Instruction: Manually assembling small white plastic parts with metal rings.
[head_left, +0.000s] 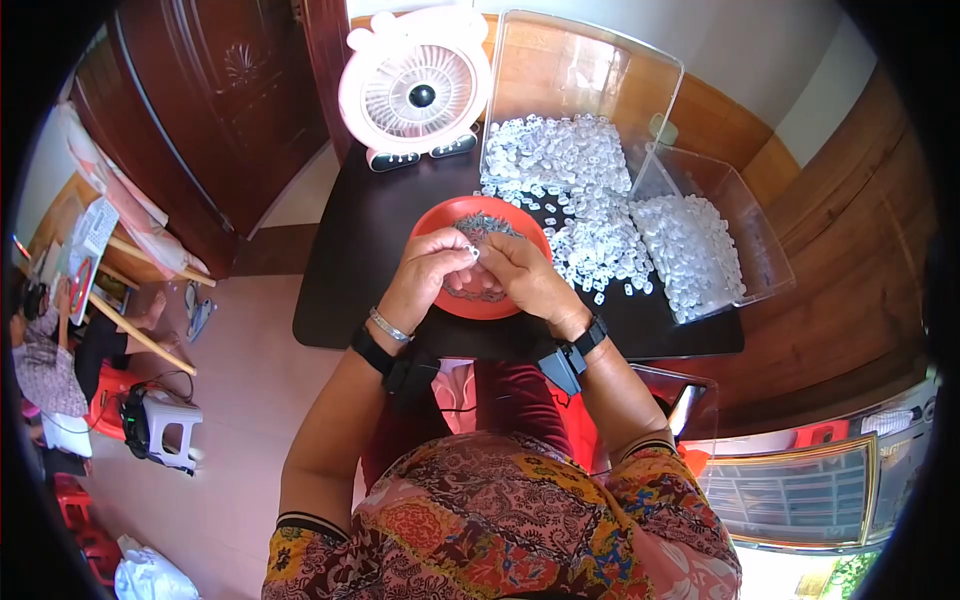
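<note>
A dark tabletop (pixel 340 280) carries a pink fan (pixel 420 96), a red bowl (pixel 485 309), two clear plastic bins (pixel 585 65) and loosely spread small white pieces (pixel 600 248).

— Can any lettering be read on the pink, round plastic fan (pixel 422 96), pictured top?
— None. White marks on its black, shoe-shaped feet (pixel 395 161) are too small to make out.
— And the gold-edged, rectangular framed panel (pixel 790 490), lower right?
— Pale lines, no legible word or number.
— The small white oblong plastic pieces (pixel 600 248) heaped on the dark, smooth table (pixel 350 250)?
— Nothing readable there either.
</note>
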